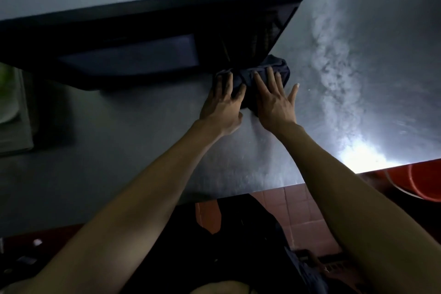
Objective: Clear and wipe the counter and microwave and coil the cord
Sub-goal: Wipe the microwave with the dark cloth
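A dark cloth lies bunched on the steel counter, right at the microwave's front right bottom corner. My left hand and my right hand both press flat on the cloth with straight, spread fingers. The microwave fills the upper left, with a grey top, a black front and a dark door window. No cord is in view.
A white streaky smear runs down the counter to the right of the hands. A grey tray with a pale plate sits at the far left. An orange bucket stands on the tiled floor beyond the counter's near edge.
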{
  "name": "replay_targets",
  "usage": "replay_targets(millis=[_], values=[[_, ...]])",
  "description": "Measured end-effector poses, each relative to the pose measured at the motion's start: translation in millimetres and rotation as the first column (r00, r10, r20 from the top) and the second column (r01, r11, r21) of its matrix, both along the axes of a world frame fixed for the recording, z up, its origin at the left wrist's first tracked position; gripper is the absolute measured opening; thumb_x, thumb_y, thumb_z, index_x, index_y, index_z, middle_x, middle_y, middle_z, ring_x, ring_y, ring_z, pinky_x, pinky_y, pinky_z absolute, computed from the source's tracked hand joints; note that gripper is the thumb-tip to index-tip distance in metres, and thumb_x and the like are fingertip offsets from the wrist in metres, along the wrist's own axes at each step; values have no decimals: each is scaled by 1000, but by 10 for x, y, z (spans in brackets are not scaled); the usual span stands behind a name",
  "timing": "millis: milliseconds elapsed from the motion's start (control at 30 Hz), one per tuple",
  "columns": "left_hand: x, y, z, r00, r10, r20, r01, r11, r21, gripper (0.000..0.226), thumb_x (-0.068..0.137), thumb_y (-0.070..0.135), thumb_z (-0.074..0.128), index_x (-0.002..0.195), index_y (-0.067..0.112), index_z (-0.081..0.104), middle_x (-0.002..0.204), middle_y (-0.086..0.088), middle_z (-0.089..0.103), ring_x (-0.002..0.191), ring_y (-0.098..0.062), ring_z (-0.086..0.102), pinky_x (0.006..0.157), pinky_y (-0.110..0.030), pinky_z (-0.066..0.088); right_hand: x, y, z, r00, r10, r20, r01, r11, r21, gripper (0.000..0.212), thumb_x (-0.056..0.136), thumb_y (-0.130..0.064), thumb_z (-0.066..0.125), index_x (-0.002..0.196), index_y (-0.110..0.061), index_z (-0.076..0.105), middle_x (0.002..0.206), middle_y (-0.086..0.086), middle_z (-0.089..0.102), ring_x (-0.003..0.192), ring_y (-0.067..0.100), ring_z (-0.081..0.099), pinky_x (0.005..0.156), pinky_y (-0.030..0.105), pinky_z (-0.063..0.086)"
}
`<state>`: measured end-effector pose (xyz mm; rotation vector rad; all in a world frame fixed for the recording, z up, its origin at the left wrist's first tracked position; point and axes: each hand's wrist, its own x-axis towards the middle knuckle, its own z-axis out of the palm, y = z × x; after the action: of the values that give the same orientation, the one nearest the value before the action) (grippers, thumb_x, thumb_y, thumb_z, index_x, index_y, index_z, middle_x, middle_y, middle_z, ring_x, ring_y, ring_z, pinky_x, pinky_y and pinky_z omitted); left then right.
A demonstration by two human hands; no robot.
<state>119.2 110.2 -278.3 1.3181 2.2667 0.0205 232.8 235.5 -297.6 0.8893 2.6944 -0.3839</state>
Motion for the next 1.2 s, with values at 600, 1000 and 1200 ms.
replay_targets(millis=[600, 1000, 1200], values=[[-1356, -2647, -139, 972, 187, -143, -174, 980, 100, 72, 87, 30, 58, 153, 20, 31, 160, -23, 16, 144, -46, 19, 115, -51, 30, -1688, -2382, 93, 985, 171, -32, -174, 976, -131, 73, 102, -21, 47, 159, -24, 2, 164, 18, -14, 150, 41, -13, 124, 48, 7], [-1516, -3414, -72, 936, 345, -64, -332, 930, 155, 62, 93, 26, 54, 152, 23, 33, 162, -18, 14, 148, -40, 16, 109, -52, 36, -1995, -3119, 88, 969, 242, -44, -245, 965, -98, 71, 101, -28, 51, 157, -31, 7, 165, 13, -6, 151, 39, -4, 122, 49, 19], [-1191, -3498, 3, 926, 373, -49, -363, 920, 146, 56, 94, 24, 53, 148, 25, 39, 161, -14, 17, 147, -36, 16, 108, -51, 39, -1631, -3173, 76, 954, 296, -47, -299, 948, -104, 75, 100, -26, 54, 157, -30, 7, 165, 11, -6, 152, 36, -5, 122, 48, 21]])
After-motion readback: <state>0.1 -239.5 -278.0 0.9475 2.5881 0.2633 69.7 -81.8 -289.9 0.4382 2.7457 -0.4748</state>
